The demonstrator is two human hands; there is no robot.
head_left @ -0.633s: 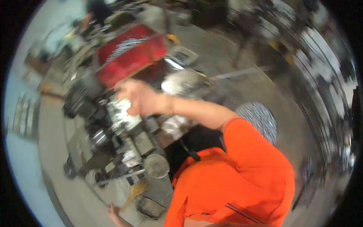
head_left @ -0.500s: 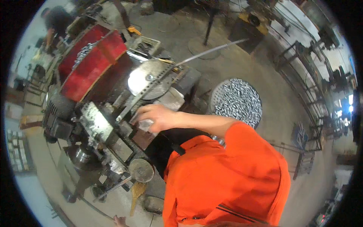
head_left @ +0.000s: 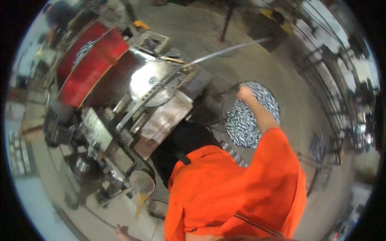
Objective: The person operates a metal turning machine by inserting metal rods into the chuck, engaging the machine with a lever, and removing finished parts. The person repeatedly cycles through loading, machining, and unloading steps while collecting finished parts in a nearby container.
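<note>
**Hand Over the Parts Tub**

The person's right hand [head_left: 243, 93] reached over the far rim of a round tub [head_left: 272, 99] of small metal pieces [head_left: 245, 124], right of the machine [head_left: 132, 116]; its grip could not be told. The left hand was out of view.

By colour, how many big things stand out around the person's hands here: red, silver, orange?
Red machine guard: 1
Silver round disc: 1
Silver pile of small metal pieces, right hand over it: 1
Long silver rod: 1
Orange shirt: 1
Total: 5
</note>
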